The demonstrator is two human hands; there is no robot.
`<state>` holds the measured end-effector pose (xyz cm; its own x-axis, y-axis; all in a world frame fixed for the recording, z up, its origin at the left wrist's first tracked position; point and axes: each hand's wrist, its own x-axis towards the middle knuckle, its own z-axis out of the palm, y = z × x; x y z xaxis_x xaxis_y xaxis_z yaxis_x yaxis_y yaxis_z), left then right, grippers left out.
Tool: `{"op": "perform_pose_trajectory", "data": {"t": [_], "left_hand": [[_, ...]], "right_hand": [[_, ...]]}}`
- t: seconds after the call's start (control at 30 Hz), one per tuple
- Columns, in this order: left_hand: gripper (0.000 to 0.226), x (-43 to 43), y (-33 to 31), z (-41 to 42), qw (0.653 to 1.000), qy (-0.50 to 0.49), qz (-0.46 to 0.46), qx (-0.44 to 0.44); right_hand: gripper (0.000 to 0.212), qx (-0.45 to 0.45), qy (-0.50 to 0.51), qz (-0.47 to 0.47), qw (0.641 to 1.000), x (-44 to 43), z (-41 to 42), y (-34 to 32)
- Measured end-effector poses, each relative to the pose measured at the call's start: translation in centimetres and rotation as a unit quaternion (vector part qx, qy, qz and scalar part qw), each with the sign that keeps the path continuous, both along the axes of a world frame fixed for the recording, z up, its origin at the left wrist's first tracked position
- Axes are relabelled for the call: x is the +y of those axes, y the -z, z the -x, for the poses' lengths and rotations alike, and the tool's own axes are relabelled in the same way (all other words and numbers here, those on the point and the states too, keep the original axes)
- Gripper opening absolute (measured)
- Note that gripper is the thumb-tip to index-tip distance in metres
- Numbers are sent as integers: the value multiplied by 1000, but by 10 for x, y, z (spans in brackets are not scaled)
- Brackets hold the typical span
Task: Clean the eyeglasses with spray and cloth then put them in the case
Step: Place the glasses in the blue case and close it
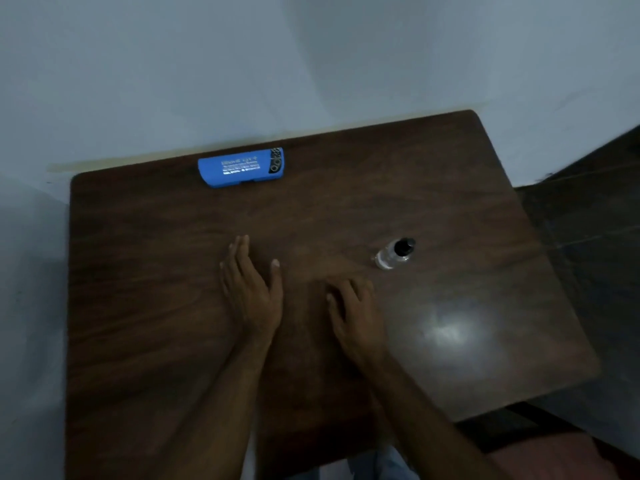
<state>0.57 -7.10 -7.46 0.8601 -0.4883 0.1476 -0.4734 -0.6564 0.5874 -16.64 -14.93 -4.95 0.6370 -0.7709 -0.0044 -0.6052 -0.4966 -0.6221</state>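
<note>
A blue eyeglass case (241, 167) lies shut at the far edge of the dark wooden table (145, 271), near the wall. A small clear spray bottle (393, 255) with a black cap stands right of centre. My left hand (251, 289) rests flat on the table, fingers apart, holding nothing. My right hand (353, 306) lies on the table just below and left of the bottle, fingers loosely curled, nothing in it. No eyeglasses or cloth show in this view.
A pale wall (242, 81) runs behind the table's far edge. A bright light reflection (450, 330) sits on the tabletop's right part. Dark floor (588, 237) lies to the right of the table.
</note>
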Motion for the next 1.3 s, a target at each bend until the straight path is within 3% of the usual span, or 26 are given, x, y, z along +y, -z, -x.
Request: {"op": "perform_pose_trajectory", "data": {"t": [0.2, 0.37, 0.5, 0.8, 1.0, 1.13, 1.3], "left_hand": [[70, -1, 3, 6, 996, 8, -83, -21], [70, -4, 0, 11, 991, 16, -119, -55], [73, -5, 0, 11, 982, 37, -170, -75], [72, -7, 1, 11, 971, 45, -217, -89], [72, -10, 0, 5, 968, 64, -230, -78], [74, -26, 1, -17, 965, 78, -238, -76], [77, -37, 5, -28, 965, 73, -241, -74]], "right_hand": [[19, 38, 126, -50, 990, -38, 58, -4], [54, 1, 224, -92, 970, -63, 57, -15], [71, -26, 214, -107, 970, -70, 46, -17], [42, -35, 195, -63, 978, -74, 36, -14], [43, -81, 156, -101, 979, -83, 15, -14], [36, -134, 77, -39, 987, -99, -35, -21], [42, -122, 29, -31, 992, -134, -109, -16]]}}
